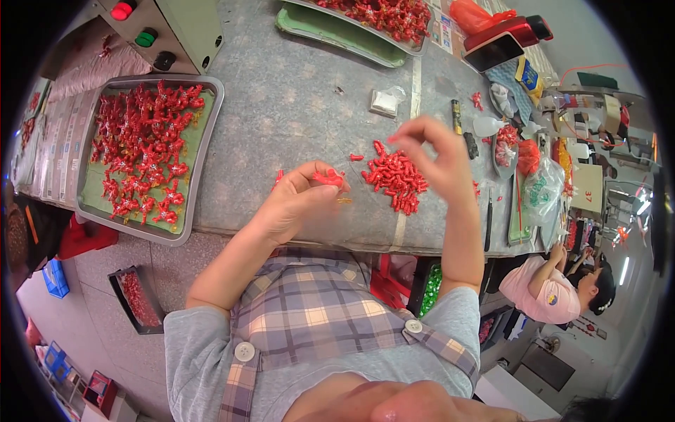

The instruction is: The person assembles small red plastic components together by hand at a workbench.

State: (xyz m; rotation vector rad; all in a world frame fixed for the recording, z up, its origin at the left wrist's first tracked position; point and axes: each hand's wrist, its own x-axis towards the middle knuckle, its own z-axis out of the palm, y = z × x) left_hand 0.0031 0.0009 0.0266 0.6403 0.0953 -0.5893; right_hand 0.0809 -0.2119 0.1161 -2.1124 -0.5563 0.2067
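My left hand (292,200) is closed on a small red plastic figure (328,178), held between thumb and fingers just above the table; a bit of yellow shows below it. Raised over the right side of a pile of small red plastic pieces (395,176), my right hand (441,151) pinches a small red piece (392,139) at its fingertips. One loose red piece (356,157) lies left of the pile. A few more red bits (279,176) show beside my left hand, partly hidden by it.
At left, a metal tray (219,91) with green lining holds many red figures. Another tray (337,43) stands at the far edge. A small white packet (384,103) lies beyond the pile. Tools, bags and a phone (494,53) crowd the right. A person (545,288) sits further right.
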